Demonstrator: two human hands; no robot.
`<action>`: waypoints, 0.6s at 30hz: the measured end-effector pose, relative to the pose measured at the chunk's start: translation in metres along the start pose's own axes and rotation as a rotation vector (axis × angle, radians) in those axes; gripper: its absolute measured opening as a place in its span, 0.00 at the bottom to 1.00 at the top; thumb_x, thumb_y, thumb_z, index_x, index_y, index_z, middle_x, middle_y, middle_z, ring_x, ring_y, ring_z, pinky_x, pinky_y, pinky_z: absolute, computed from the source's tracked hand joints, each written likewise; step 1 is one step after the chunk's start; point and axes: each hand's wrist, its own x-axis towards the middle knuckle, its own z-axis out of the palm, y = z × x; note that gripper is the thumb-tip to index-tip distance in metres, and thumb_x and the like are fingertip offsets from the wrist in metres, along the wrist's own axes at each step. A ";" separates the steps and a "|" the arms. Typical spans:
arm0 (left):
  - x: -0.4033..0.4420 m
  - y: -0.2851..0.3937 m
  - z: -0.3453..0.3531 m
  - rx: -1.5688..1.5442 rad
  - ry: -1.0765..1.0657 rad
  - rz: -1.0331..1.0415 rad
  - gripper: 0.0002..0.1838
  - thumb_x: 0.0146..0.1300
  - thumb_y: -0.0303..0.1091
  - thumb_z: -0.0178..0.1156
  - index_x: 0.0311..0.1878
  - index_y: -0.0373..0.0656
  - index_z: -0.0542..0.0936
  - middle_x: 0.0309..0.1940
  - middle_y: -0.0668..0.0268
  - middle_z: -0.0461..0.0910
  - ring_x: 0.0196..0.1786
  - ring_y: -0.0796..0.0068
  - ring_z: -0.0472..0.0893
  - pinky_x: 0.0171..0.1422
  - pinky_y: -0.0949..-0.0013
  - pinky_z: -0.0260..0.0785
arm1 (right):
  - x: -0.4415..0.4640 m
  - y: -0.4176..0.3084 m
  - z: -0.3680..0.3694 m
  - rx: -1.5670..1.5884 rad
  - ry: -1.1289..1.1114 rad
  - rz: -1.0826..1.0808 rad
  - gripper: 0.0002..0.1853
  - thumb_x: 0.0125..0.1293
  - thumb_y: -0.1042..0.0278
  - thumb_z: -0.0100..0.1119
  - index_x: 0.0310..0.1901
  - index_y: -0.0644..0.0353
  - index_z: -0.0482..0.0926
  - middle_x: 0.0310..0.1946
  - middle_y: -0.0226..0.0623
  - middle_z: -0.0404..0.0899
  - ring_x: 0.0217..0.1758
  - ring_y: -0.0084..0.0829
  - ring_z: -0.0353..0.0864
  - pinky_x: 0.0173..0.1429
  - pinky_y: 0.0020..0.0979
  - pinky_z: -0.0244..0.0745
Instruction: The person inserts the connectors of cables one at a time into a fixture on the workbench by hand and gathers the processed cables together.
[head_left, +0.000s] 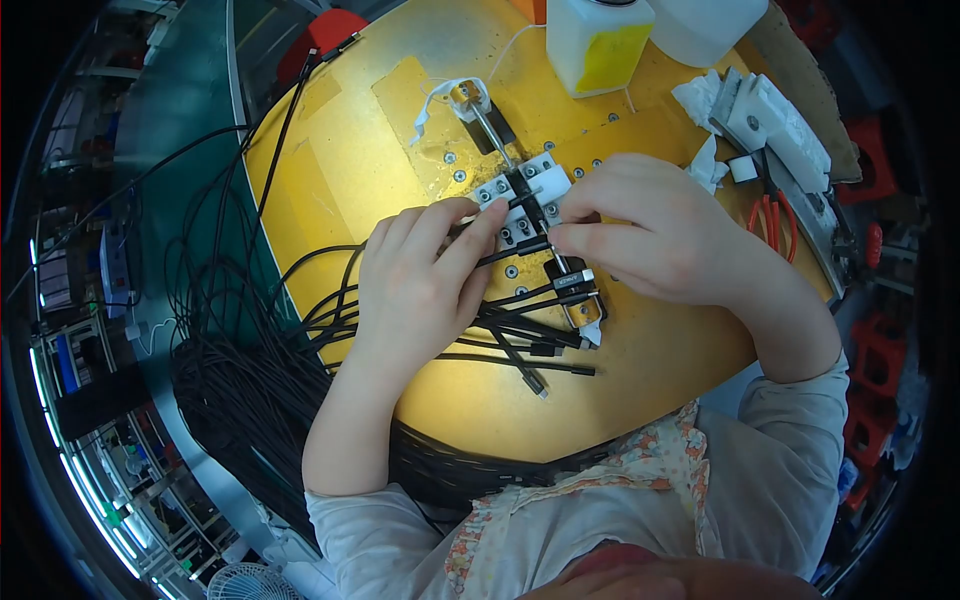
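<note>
My left hand point(422, 275) is closed over a black cable point(497, 256), which comes out between finger and thumb. Its fingertips rest at the left side of a small metal and white clamping fixture point(545, 184). The cable's black connector point(533, 245) points toward my right hand point(655, 230). That hand is pinched at the fixture's right side, its fingertips by the connector's end; whatever lies between them is hidden. Just below, several other black cables point(512, 335) lie with their plugs toward the right. One plug with a light label point(574, 281) rests over the fixture's lower rod.
A large bundle of black cables point(245, 400) hangs off the left of the yellow table point(480, 410). Toward the back stand a white bottle with a yellow label point(605, 50) and a translucent container point(708, 28). Red-handled pliers point(772, 222) and crumpled white tissue point(706, 165) are at right.
</note>
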 end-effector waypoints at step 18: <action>0.001 0.013 -0.023 -0.300 -0.038 -0.125 0.21 0.51 0.16 0.62 0.50 0.39 0.81 0.35 0.61 0.79 0.33 0.68 0.80 0.35 0.71 0.73 | 0.006 0.011 0.013 0.431 0.128 0.307 0.04 0.56 0.77 0.63 0.34 0.65 0.80 0.31 0.37 0.76 0.34 0.33 0.78 0.37 0.29 0.71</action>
